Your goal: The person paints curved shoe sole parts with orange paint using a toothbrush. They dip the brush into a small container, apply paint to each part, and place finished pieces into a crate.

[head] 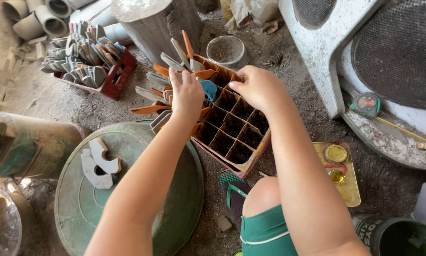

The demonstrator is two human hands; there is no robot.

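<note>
My left hand (187, 95) reaches into a worn orange bottle crate (251, 159) with dark square compartments, fingers among curved grey and orange pieces (163, 71) that stand in its far cells. Whether it grips one I cannot tell. My right hand (258, 85) is closed on the crate's far rim. The near compartments look empty. My knee and green shorts (265, 227) are below, with a green flip-flop (234, 189) beside the crate.
A red crate (120, 78) full of similar curved pieces sits far left. A round green mould (175, 208) with two curved pieces (99, 161) lies near left. A tree stump, grey pipes, a metal bowl (227, 50), a tape measure (367, 104) and a yellow tray (350, 187) surround.
</note>
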